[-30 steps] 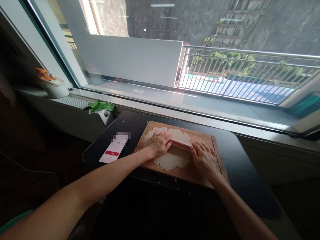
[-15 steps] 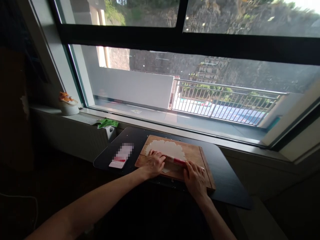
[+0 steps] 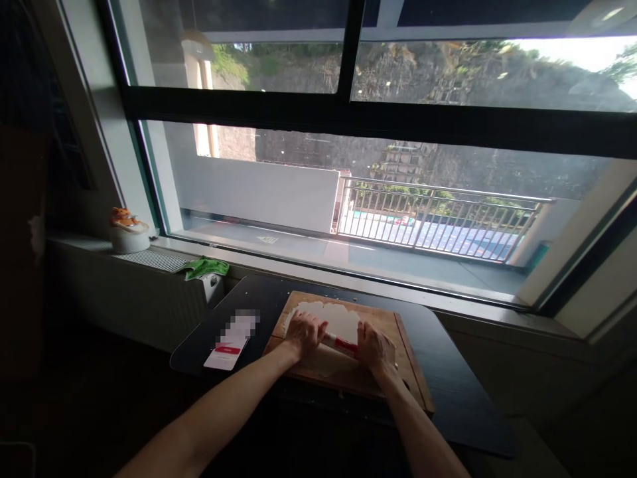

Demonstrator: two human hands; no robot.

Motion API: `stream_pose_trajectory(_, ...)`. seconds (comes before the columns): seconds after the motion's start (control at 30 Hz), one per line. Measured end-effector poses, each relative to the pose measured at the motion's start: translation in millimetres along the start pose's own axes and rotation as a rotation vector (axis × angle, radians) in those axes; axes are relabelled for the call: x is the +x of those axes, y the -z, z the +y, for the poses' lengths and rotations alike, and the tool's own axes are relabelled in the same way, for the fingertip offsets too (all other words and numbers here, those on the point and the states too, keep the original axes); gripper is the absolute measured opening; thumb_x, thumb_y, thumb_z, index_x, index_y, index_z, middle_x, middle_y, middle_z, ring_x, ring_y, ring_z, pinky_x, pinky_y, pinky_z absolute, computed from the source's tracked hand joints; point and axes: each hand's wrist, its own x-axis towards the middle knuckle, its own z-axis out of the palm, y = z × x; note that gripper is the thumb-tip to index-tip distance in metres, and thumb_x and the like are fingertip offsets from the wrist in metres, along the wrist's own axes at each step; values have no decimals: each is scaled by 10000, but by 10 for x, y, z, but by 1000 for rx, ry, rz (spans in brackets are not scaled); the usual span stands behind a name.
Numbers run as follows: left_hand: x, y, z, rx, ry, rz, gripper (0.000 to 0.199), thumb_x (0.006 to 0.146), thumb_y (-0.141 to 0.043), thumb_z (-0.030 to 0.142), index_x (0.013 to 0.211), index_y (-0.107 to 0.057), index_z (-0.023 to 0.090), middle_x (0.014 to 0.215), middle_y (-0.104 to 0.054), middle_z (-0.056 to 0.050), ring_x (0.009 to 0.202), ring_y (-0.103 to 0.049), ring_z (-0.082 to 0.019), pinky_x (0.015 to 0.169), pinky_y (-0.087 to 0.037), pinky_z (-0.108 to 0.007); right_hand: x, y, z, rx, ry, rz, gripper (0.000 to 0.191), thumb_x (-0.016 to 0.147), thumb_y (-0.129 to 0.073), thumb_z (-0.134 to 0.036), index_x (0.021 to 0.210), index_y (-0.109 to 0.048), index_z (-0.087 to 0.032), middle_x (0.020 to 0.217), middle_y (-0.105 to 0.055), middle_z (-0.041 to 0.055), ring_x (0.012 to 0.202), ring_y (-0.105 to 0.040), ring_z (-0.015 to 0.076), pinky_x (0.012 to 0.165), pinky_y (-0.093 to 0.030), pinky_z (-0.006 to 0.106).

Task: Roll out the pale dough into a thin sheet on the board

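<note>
A thin, pale sheet of dough (image 3: 336, 317) with an uneven edge lies on a wooden cutting board (image 3: 413, 352). Across it rests a rolling pin (image 3: 341, 343), a slim cylinder with a red-and-white middle. My left hand (image 3: 304, 333) is closed over the pin's left end, above the dough's left side. Closed round the right end is my right hand (image 3: 375, 346), its knuckles up. Only the pin's middle shows between the hands, and its ends are mostly covered. Dough shows both beyond the pin and on its near side.
The board lies on a dark table (image 3: 458, 372) with rounded corners. A phone (image 3: 226, 348), its screen partly blurred, lies left of the board. Past the table are a green cloth (image 3: 206, 267) on a radiator (image 3: 144, 302), a white pot (image 3: 130, 239) and a large window.
My hands have moved farther away over the dough with the pin, and the right hand now covers the dough's right edge. The view has tilted up, so the table sits lower.
</note>
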Motion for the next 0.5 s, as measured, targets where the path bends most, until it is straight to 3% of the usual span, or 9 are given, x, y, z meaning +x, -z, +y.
stream_pose_trajectory(0.07, 100, 75, -150, 33, 10, -22, 417, 1024, -399, 344, 817, -717, 172, 878, -718, -125, 929, -642, -288, 949, -420, -469, 136, -12, -119, 28, 23, 11, 440, 1057, -287, -343, 1069, -705, -204, 972, -770, 102, 915, -719, 204, 737, -436, 285)
stream_pose_trajectory(0.23, 285, 220, -390, 170, 19, -231, 325, 968, -456, 307, 859, -730, 169, 1023, -707, -138, 1036, -626, -286, 919, -456, -422, 370, -163, -359, 48, 57, -57, 315, 1012, -385, -243, 1037, -695, -192, 984, -748, 92, 909, -694, 189, 733, -417, 270)
stream_pose_trajectory(0.33, 301, 126, -354, 142, 33, -255, 291, 960, -478, 345, 989, -721, 188, 1113, -697, -117, 1103, -605, -280, 1004, -422, -435, 333, -268, -344, 63, 101, 7, 272, 982, -418, -210, 1050, -680, -185, 1050, -720, 93, 987, -650, 201, 821, -416, 287)
stream_pose_trajectory(0.5, 334, -178, -305, 73, 123, -270, 415, 992, -443, 426, 1335, -606, 260, 1317, -653, -90, 1325, -488, -313, 1148, -285, -522, 214, -343, -306, 39, 230, 133, 262, 956, -436, -216, 1075, -670, -225, 1171, -666, 91, 1083, -568, 238, 945, -373, 344)
